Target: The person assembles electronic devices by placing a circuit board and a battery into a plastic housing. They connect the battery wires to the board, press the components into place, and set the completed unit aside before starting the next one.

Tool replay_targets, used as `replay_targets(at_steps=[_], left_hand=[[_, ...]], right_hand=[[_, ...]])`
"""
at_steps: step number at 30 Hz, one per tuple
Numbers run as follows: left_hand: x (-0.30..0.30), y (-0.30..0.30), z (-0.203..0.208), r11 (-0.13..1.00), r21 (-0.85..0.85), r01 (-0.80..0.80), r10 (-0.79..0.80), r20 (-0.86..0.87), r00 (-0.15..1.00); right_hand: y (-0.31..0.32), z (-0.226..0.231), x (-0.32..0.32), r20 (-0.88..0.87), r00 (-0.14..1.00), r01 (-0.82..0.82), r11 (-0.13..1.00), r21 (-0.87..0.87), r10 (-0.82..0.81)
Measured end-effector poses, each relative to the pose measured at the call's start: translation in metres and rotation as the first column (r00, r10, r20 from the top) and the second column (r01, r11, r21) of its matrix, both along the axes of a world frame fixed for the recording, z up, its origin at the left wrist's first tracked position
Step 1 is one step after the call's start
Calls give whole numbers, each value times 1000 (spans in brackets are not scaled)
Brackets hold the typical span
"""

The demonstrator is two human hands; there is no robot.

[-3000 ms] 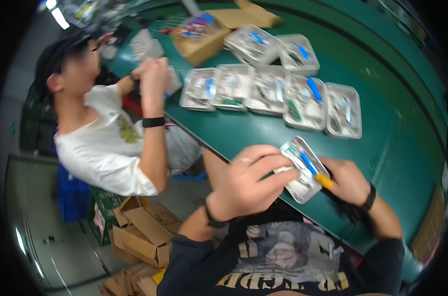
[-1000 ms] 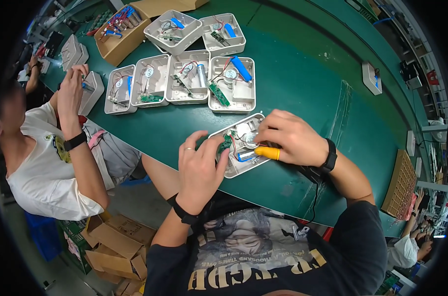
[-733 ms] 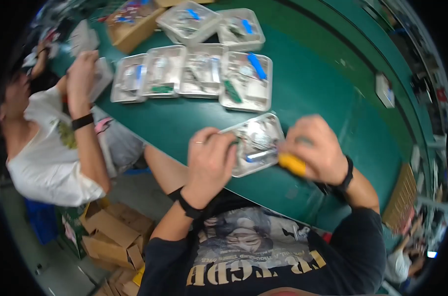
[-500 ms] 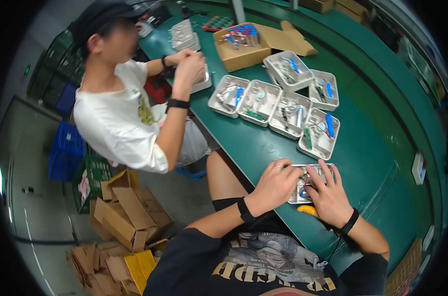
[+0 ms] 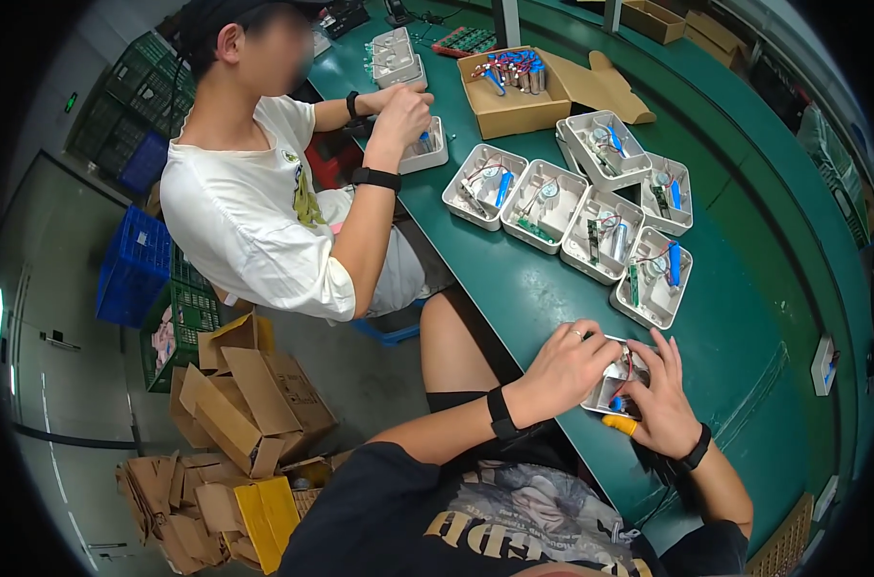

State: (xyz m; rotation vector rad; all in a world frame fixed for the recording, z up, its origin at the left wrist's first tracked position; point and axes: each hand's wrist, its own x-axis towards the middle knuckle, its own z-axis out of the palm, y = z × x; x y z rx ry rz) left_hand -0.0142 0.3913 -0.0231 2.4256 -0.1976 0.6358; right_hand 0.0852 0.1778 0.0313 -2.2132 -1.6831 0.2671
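Note:
A white plastic case (image 5: 600,396) with wires and a small blue part inside lies at the table edge in front of me. My left hand (image 5: 564,370) reaches over its left side with fingers curled together; what they pinch is hidden. My right hand (image 5: 660,399) holds the case's right side, some fingers along the far part and others bent inward by the red wires. A yellow-orange piece (image 5: 621,423) shows against the right hand's near side; whether it is worn or lies beneath cannot be told.
Several open white cases (image 5: 650,281) with blue cells, wires and green boards stand beyond my hands. Behind them sits a cardboard box (image 5: 516,101) of blue cells. At left a co-worker (image 5: 264,212) handles another case (image 5: 425,154). Cardboard cartons (image 5: 264,404) lie on the floor.
The whole view has shifted, moving the scene mostly rightward in the picture. Both my hands stay at the same case, with small finger movements. The co-worker's hands remain over their case.

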Motion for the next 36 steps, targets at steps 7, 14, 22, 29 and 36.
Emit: replay_targets(at_steps=[7,14,22,29,36], left_hand=[[-3,0,2,1000,-21,7,-7,-1,1000],[-3,-1,6,999,-29,27,-26,38,999],[-2,9,30,977,-213,-24,7,-80,997],[6,-7,23,966,-258,-6,-27,-123,992],[17,-6,29,959,-284,-17,-37,-186,982]], right_hand=[[-12,12,10,-173,985,-15,999,44,23],[-32,14,21,-573,811,284,937,205,-121],[-29,9,47,-473,856,328,927,180,-211],[-57,-8,52,-388,873,358,929,98,-295],[-45,0,60,-76,988,153,951,268,-137]])
